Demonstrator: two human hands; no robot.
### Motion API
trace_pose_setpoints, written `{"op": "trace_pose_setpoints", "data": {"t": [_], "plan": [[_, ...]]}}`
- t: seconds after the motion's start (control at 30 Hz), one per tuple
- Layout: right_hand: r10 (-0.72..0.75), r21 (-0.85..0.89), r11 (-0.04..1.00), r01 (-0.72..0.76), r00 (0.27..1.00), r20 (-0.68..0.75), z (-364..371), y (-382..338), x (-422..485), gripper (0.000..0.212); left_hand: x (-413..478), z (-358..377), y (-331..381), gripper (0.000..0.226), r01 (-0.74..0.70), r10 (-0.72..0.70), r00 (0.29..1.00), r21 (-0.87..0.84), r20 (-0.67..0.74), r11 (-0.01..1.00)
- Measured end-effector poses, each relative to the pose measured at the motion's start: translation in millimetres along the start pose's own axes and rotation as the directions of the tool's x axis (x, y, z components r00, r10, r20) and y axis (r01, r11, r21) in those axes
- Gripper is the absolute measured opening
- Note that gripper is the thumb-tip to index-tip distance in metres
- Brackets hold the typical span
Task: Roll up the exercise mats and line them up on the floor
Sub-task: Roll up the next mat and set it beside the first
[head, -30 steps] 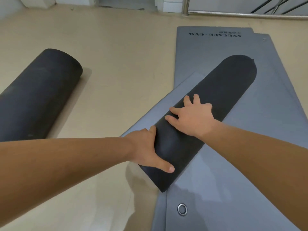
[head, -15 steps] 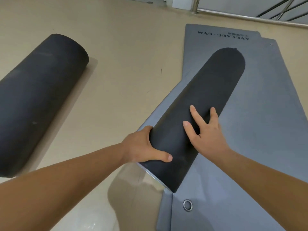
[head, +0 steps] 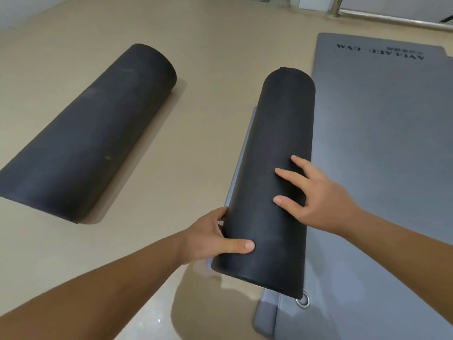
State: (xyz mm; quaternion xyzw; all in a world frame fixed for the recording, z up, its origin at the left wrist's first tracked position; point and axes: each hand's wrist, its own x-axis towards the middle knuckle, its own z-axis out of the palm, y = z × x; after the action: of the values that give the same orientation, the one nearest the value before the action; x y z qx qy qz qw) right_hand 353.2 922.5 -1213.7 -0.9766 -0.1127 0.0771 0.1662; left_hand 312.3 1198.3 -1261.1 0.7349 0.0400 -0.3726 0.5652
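A mat nearly all rolled into a black roll (head: 277, 148) lies at the left edge of a flat grey mat (head: 382, 143); a narrow grey strip of its loose end shows along its left side. My left hand (head: 215, 239) grips the roll's near left side, thumb on top and fingers underneath. My right hand (head: 316, 197) rests flat on top of the roll, fingers spread. A second, finished black roll (head: 90, 133) lies on the beige floor to the left, angled away.
The flat grey mat carries upside-down lettering (head: 380, 51) at its far end and a metal eyelet (head: 303, 300) near the roll's near end. Another grey mat edge (head: 266, 317) lies under it. A metal rail (head: 392, 19) runs along the far wall.
The roll has swung from a diagonal to nearly parallel with the flat mat's left edge and looks thicker. Both hands stayed on it; the view shifted left, showing more of the finished roll.
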Motion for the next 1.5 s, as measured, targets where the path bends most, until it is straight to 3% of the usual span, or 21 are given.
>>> {"op": "trace_pose_setpoints", "data": {"t": [0.1,0.2,0.27,0.37,0.47,0.53,0.63,0.7,0.83,0.97,1.07,1.17,1.27,1.5], "plan": [[-0.023,-0.189,0.982,0.022,1.0,-0.004,12,-10,-7,0.069,2,-16,-6,0.103,0.005,-0.006,1.0,0.057,0.031,0.998],[0.039,-0.127,0.992,-0.023,0.991,0.128,17,-33,4,0.066,1,-39,-8,0.133,0.095,-0.1,0.995,0.172,0.02,0.98],[0.033,-0.092,0.996,-0.016,0.981,0.19,14,-51,15,0.058,-4,-55,-3,0.127,0.129,-0.134,0.991,0.232,0.005,0.964],[-0.05,-0.062,0.996,0.062,0.983,0.174,15,-58,24,0.048,-7,-67,16,0.106,0.075,-0.035,0.991,0.311,-0.131,0.948],[-0.126,0.074,0.989,0.129,0.991,-0.041,22,-42,22,0.052,-11,-46,36,0.098,0.02,0.034,0.972,0.225,-0.234,0.974],[-0.03,0.192,0.98,0.049,0.994,-0.104,27,-27,19,0.066,-8,-21,32,0.093,-0.005,0.07,0.972,0.276,-0.225,0.961],[0.189,0.334,0.906,-0.259,0.955,0.228,24,-19,12,0.082,-2,-5,15,0.115,-0.027,0.147,0.952,0.404,-0.268,0.914],[0.187,0.361,0.884,-0.296,0.934,0.305,25,-23,12,0.08,-2,-12,12,0.114,-0.043,0.124,0.96,0.308,-0.25,0.95],[0.191,0.409,0.87,-0.273,0.954,0.23,31,-43,23,0.081,-10,-35,14,0.1,-0.022,0.041,0.983,0.105,-0.179,0.994],[0.261,0.694,0.64,-0.331,0.942,0.209,44,-45,23,0.097,-11,-34,11,0.102,-0.013,0.009,0.986,-0.018,-0.169,1.0],[0.263,0.739,0.591,-0.324,0.943,0.203,49,-46,24,0.1,-8,-33,9,0.108,-0.02,0.012,0.985,-0.045,-0.175,0.999],[0.265,0.779,0.549,-0.302,0.947,0.179,55,-49,28,0.104,-11,-38,8,0.096,-0.008,-0.002,0.982,-0.053,-0.188,0.999],[0.265,0.818,0.5,-0.285,0.949,0.169,67,-64,31,0.104,-19,-57,3,0.099,-0.007,0.001,0.972,-0.024,-0.234,1.0],[0.223,0.809,0.51,-0.292,0.953,0.204,87,-130,77,0.1,-42,-120,-15,0.094,0.001,-0.019,0.948,-0.055,-0.318,0.998]]}}
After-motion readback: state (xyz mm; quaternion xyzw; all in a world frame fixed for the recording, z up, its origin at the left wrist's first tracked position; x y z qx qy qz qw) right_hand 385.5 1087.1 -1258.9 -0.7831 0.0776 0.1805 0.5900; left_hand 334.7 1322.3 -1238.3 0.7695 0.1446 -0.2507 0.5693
